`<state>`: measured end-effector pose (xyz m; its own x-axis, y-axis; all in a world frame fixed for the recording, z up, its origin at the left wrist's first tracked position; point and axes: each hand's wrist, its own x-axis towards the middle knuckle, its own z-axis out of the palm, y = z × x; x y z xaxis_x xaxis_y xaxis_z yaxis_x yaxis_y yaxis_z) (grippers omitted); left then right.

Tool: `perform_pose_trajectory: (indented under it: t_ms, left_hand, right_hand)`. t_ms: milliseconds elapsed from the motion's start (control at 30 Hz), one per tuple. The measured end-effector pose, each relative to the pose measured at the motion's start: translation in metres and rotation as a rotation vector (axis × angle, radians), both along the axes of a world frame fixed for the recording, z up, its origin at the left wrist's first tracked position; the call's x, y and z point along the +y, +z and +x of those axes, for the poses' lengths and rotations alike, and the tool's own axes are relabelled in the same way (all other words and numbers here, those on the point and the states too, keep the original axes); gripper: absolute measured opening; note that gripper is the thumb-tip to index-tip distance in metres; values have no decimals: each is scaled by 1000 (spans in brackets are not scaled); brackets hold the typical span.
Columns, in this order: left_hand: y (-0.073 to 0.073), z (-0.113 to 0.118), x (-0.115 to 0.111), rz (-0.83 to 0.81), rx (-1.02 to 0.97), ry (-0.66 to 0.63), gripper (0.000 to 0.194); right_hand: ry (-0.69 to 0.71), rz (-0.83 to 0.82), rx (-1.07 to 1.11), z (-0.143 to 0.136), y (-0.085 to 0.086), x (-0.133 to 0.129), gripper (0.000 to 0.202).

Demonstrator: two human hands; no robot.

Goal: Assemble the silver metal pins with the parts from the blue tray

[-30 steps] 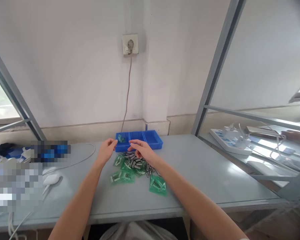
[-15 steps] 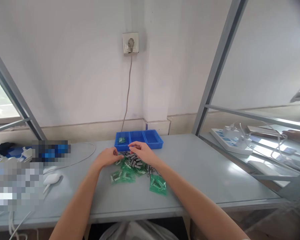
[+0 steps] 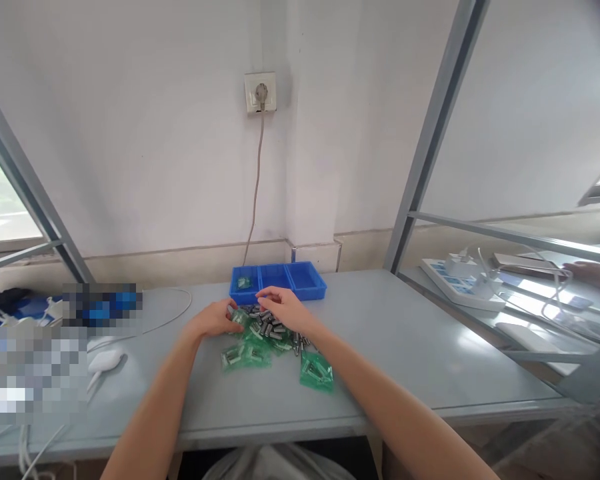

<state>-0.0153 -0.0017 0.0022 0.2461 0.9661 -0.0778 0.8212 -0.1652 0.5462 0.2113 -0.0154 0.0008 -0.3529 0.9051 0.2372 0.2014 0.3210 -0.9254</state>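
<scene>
My left hand (image 3: 217,319) has its fingers curled round the edge of a green bag (image 3: 239,320) at the left side of the pile. Above the loose metal parts (image 3: 269,327) is my right hand (image 3: 286,308), its thumb and fingers bent together; anything between its fingertips is too small to make out. Green bags with small parts lie at the near left (image 3: 245,356) and near right (image 3: 317,371) of the pile. Behind both hands stands a blue tray (image 3: 307,291) with three compartments; its left one holds a green bag (image 3: 243,283).
A white adapter (image 3: 105,361) and cables lie on the grey table (image 3: 380,333) at left. At right, beyond the frame post, are a power strip (image 3: 463,287) and another person's hand (image 3: 593,272). A socket (image 3: 261,93) is on the wall.
My left hand has drawn its fingers in slightly and a green bag now shows beside them. My right hand has hardly moved. The view has tilted slightly.
</scene>
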Motion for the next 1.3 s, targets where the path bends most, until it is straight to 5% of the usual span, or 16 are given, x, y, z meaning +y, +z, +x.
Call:
perform_pose_trajectory:
  t_ms: [367,600,967,1300]
  left_hand:
    - [23,8,-12,156,-334,-66,47]
    - [19,31,-14,145,-539,-136,42]
    - [18,35,-14,54,-755,-135,48]
    - [21,28,-10,11,-652,-123,35]
  right_hand:
    - [4,12,-22,1,2,0,34]
    - [153,10,-114,1,8,-8,25]
    - [141,0,19,-1,8,-7,27]
    - [38,-41,145,1,4,4,31]
